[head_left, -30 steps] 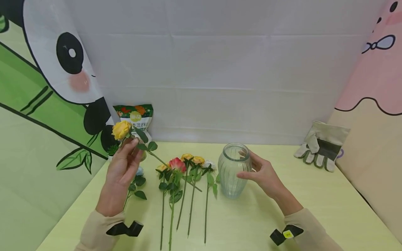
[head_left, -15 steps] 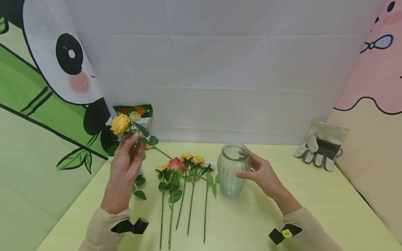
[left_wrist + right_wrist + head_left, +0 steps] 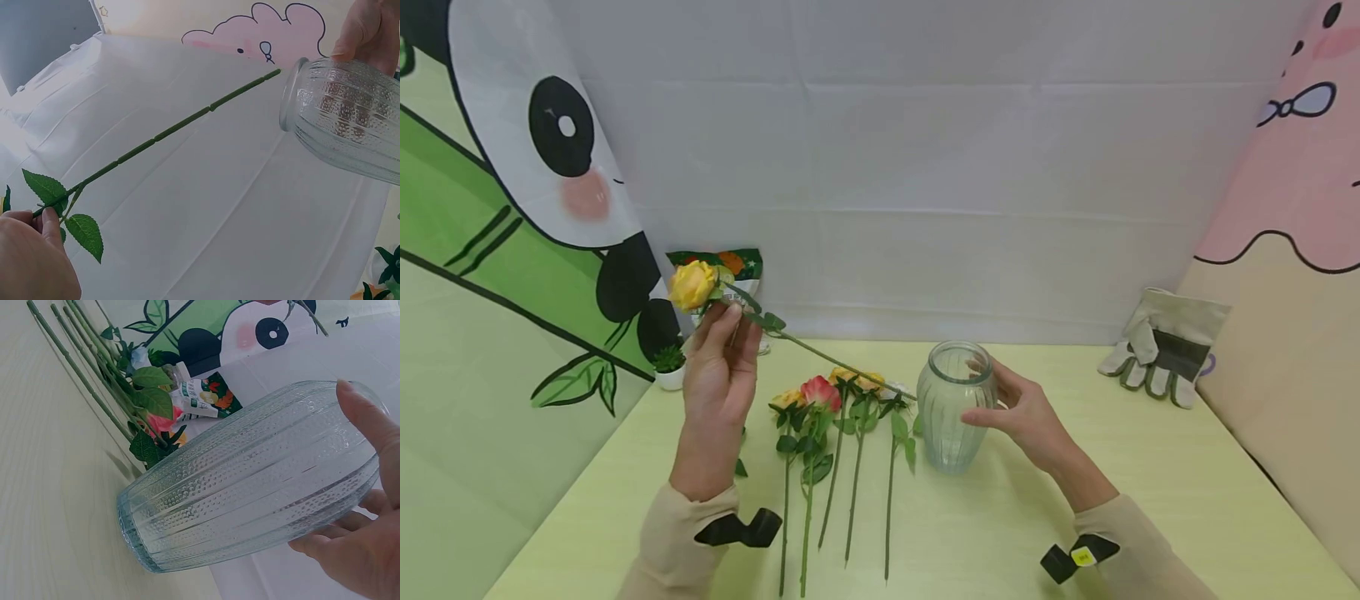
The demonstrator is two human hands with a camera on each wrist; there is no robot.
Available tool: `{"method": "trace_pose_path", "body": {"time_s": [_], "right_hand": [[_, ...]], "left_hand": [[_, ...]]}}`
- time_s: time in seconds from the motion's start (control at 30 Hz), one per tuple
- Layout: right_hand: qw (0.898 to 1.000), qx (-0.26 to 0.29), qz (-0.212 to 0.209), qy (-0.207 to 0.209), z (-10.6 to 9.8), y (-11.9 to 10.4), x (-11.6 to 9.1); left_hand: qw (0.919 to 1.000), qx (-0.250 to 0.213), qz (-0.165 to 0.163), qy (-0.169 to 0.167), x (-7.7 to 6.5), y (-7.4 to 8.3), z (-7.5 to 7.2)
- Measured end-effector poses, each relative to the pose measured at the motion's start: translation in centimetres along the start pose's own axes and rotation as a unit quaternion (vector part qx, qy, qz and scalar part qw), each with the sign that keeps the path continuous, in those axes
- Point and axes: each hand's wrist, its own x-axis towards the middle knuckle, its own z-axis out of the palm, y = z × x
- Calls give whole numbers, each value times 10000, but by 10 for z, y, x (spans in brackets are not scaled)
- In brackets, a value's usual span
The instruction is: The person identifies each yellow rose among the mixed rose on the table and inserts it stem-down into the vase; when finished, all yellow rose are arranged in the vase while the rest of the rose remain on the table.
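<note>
rose (image 3: 693, 286), probably light and stiff-stemmed, is hanging aslant just beside the glass vase (image 3: 953, 433); my left hand (image 3: 718, 379) is pinching it below its head, a sensible hold. my right hand (image 3: 1028, 417) is gripping the seemingly slick, fragile vase round its side.

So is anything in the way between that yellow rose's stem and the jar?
Nothing visible is. The left wrist view shows a clear gap between the tip of the rose stem and the rim of the glass jar. The other flowers lie lower, on the table.
</note>
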Motion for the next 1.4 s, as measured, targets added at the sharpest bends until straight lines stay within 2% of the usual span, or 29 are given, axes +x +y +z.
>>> {"method": "trace_pose_path", "body": {"time_s": [0.2,0.43,0.67,0.93,1.13,1.4], "right_hand": [[10000,11,48,25,0,0,0],[10000,40,-2,-3,0,-1,-1],[10000,54,-43,-24,0,1,1],[9999,79,-59,-44,0,1,0],[10000,59,-39,-36,1,1,0],[9999,1,-91,-52,0,0,0]], "left_hand": [[9997,-187,76,151,4,-14,6],[9995,-262,167,65,4,-22,9],[9996,-262,66,71,5,-30,16],[10000,29,67,35,6,-41,23],[9988,436,158,-142,5,-50,24],[9968,687,140,-382,3,-61,26]]}}
